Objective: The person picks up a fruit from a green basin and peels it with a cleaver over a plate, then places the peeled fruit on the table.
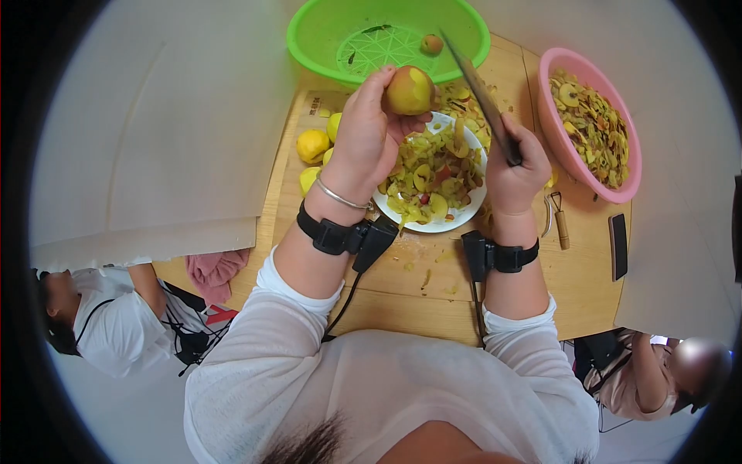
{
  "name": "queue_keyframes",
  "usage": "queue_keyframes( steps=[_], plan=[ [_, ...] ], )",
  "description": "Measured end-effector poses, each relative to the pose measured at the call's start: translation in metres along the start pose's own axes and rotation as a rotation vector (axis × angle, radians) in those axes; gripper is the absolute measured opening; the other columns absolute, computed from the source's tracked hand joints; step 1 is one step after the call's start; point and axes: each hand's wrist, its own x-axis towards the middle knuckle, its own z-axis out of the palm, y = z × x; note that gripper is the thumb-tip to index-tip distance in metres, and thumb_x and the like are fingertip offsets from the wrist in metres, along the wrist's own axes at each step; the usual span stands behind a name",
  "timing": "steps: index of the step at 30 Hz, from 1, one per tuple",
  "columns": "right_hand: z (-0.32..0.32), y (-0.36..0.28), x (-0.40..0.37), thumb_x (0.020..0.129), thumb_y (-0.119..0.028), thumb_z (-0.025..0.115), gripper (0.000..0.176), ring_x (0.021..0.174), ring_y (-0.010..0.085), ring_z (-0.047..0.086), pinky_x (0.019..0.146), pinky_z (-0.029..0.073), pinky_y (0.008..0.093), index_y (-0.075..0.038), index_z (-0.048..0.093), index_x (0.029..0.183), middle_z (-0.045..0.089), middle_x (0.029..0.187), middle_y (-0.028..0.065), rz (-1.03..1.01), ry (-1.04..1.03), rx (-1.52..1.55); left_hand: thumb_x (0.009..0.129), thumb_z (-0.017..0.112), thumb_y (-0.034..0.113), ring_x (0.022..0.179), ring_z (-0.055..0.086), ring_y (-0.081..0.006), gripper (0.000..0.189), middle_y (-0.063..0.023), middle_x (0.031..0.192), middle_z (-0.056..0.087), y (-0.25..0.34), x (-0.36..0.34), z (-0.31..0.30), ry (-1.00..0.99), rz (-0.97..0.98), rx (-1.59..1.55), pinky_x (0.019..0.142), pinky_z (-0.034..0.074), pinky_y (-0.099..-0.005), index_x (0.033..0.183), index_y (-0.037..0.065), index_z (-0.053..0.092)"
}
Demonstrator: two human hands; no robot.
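My left hand (365,139) is wrapped round a red-and-yellow apple (408,91), which has a bare yellow patch where skin is gone. In my right hand (522,166) is a knife (483,97), gripped by its dark handle, its blade pointing up and away, apart from the apple. Below both hands sits a white plate (430,226) heaped with peels and cut pieces (433,174). Several peeled yellow fruits (312,145) lie left of the plate, partly hidden by my left arm.
A green basket (303,48) holding one small fruit (431,44) stands at the back. To the right are a pink basin (547,116) full of peels, a wooden-handled peeler (561,224) and a phone (618,247). A pink cloth (216,274) lies left. Two people sit beyond the partitions.
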Motion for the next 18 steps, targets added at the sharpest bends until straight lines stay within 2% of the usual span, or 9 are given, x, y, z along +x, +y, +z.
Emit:
queue_keyframes(
  steps=[2, 4, 6, 8, 10, 12, 13, 17, 18],
  plan=[
    [-0.001, -0.004, 0.003, 0.067, 0.004, 0.073, 0.027, 0.066, 0.0233, 0.064, 0.064, 0.051, 0.029, -0.002, 0.07, 0.093, 0.066, 0.076, 0.0122, -0.097, -0.007, -0.019, 0.1, 0.04, 0.031, 0.08, 0.066, -0.0218, 0.036, -0.0132, 0.099, 0.066, -0.001, 0.0, 0.005, 0.084, 0.015, -0.073, 0.067, 0.054, -0.0316, 0.109, -0.001, 0.055],
    [-0.003, -0.01, 0.003, 0.073, 0.005, 0.072, 0.025, 0.068, 0.0171, 0.062, 0.067, 0.05, 0.0263, 0.0, 0.069, 0.097, 0.066, 0.077, 0.0089, -0.164, -0.09, -0.021, 0.101, 0.039, 0.031, 0.081, 0.066, -0.0226, 0.037, -0.0129, 0.1, 0.066, 0.001, 0.0, 0.009, 0.125, 0.0, -0.115, 0.069, 0.055, -0.0331, 0.11, 0.0, 0.056],
    [-0.004, -0.017, 0.001, 0.071, 0.003, 0.073, 0.026, 0.066, 0.0187, 0.062, 0.065, 0.049, 0.0268, -0.001, 0.07, 0.096, 0.065, 0.076, 0.0098, -0.195, -0.114, -0.058, 0.101, 0.038, 0.031, 0.083, 0.067, -0.0233, 0.037, -0.0125, 0.101, 0.066, 0.0, -0.003, 0.013, 0.166, -0.015, -0.163, 0.071, 0.056, -0.0345, 0.111, 0.0, 0.056],
    [-0.002, -0.019, 0.001, 0.07, 0.002, 0.074, 0.027, 0.064, 0.0202, 0.061, 0.062, 0.048, 0.0274, -0.001, 0.07, 0.096, 0.065, 0.075, 0.0107, -0.233, -0.132, -0.098, 0.102, 0.038, 0.035, 0.085, 0.066, -0.021, 0.038, -0.0106, 0.103, 0.064, -0.002, -0.009, 0.019, 0.219, 0.021, -0.015, 0.071, 0.055, -0.0318, 0.112, 0.003, 0.056],
    [0.002, -0.018, 0.001, 0.063, -0.011, 0.077, 0.035, 0.059, 0.0256, 0.058, 0.055, 0.044, 0.0328, -0.007, 0.07, 0.097, 0.062, 0.069, 0.0086, -0.301, -0.094, -0.029, 0.102, 0.04, 0.04, 0.091, 0.063, -0.0183, 0.041, -0.0089, 0.105, 0.063, -0.014, -0.004, 0.0, 0.182, 0.007, -0.02, 0.079, 0.053, -0.0306, 0.114, 0.004, 0.056],
    [0.002, -0.024, 0.002, 0.063, -0.013, 0.078, 0.035, 0.058, 0.0249, 0.058, 0.054, 0.043, 0.0322, -0.008, 0.07, 0.097, 0.061, 0.067, 0.0074, -0.316, -0.093, -0.022, 0.102, 0.041, 0.04, 0.099, 0.06, -0.0166, 0.041, -0.0066, 0.108, 0.061, -0.021, -0.002, -0.008, 0.082, -0.013, -0.125, 0.086, 0.049, -0.0299, 0.118, 0.005, 0.054],
    [0.001, -0.025, 0.001, 0.063, -0.015, 0.078, 0.036, 0.057, 0.0243, 0.057, 0.054, 0.043, 0.032, -0.008, 0.07, 0.097, 0.061, 0.067, 0.0069, -0.34, -0.109, -0.028, 0.102, 0.043, 0.037, 0.104, 0.058, -0.0168, 0.037, -0.0054, 0.11, 0.061, -0.025, -0.001, -0.02, -0.105, 0.029, -0.114, 0.091, 0.047, -0.0307, 0.121, 0.007, 0.051],
    [0.0, -0.027, 0.0, 0.063, -0.021, 0.079, 0.037, 0.056, 0.0228, 0.056, 0.052, 0.041, 0.0318, -0.009, 0.071, 0.097, 0.06, 0.066, 0.0054, -0.389, -0.136, -0.062, 0.102, 0.044, 0.032, 0.105, 0.057, -0.0164, 0.033, -0.005, 0.113, 0.059, -0.03, -0.008, -0.026, -0.036, -0.094, -0.348, 0.092, 0.047, -0.0298, 0.125, 0.01, 0.048],
    [0.001, -0.027, 0.001, 0.063, -0.021, 0.079, 0.037, 0.056, 0.0228, 0.056, 0.052, 0.041, 0.0318, -0.009, 0.071, 0.097, 0.06, 0.066, 0.0054, -0.386, -0.136, -0.061, 0.101, 0.044, 0.031, 0.106, 0.057, -0.0159, 0.032, -0.0053, 0.114, 0.058, -0.029, -0.014, -0.022, -0.11, 0.024, -0.277, 0.093, 0.047, -0.0297, 0.126, 0.01, 0.048]
  ],
)
